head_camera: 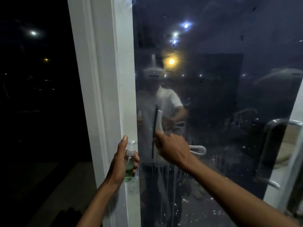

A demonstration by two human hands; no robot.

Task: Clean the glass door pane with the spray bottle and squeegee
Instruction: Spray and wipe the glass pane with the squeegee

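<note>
While right hand (172,149) grips squeegee (156,128), blade beyond fingers (158,136), on glass pane (213,95)

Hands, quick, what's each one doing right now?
Left hand: grips the clear plastic spray bottle of green liquid.
Right hand: holds the white-handled black-bladed squeegee.

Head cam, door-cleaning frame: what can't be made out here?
- Squeegee grip: right hand covers where the handle meets the blade.
- Spray bottle nozzle direction: too blurred, partly behind left hand.
- Glass pane top and bottom: cut off by frame edges.
- Door handle: dark, blurred.
</note>
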